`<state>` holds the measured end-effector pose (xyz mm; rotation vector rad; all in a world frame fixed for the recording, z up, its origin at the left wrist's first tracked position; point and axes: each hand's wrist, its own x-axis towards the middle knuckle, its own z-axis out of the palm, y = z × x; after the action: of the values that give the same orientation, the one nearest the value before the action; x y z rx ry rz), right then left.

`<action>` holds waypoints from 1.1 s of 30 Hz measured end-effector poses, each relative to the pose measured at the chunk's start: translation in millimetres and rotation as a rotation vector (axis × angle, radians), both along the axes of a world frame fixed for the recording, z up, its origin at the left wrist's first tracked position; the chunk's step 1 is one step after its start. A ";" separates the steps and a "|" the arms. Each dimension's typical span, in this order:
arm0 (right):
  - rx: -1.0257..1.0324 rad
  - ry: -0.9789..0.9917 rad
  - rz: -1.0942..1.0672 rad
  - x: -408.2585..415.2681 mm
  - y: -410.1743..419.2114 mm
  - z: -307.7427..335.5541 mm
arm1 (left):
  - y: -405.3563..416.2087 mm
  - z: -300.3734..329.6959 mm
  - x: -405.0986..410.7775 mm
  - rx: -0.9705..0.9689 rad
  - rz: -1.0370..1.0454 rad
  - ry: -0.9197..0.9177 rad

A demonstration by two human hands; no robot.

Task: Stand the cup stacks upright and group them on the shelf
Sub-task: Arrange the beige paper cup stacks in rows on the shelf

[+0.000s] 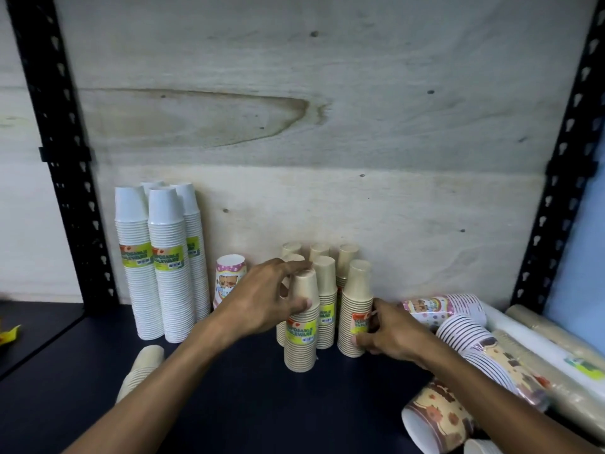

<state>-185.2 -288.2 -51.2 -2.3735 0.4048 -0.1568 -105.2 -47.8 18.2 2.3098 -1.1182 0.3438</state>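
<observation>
Several tan cup stacks stand upright mid-shelf against the plywood back. My left hand grips the front tan stack near its top. My right hand clasps the lower part of the right tan stack. Tall white cup stacks stand grouped at the left. A pink patterned stack stands behind my left hand. Another tan stack lies tilted under my left forearm. Several patterned and wrapped stacks lie on their sides at the right.
The dark shelf surface runs to black slotted uprights on both sides. A large flower-patterned cup stack lies at the front right. A yellow scrap sits on the neighbouring shelf at the far left.
</observation>
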 end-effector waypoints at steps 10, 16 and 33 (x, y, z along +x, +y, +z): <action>-0.083 0.007 -0.042 8.5 7.4 5.8 | 11.3 -0.1 3.6 -0.051 -0.003 0.037; -0.097 0.012 -0.053 9.0 10.8 8.2 | 14.7 -3.7 6.6 -0.090 -0.008 0.047; -0.237 0.172 -0.121 8.0 17.2 11.5 | 28.6 2.9 7.7 -0.022 -0.070 0.137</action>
<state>-177.3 -271.0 -39.8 -2.6058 0.6432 -0.0585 -97.5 -19.3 21.1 2.2325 -1.1182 0.1676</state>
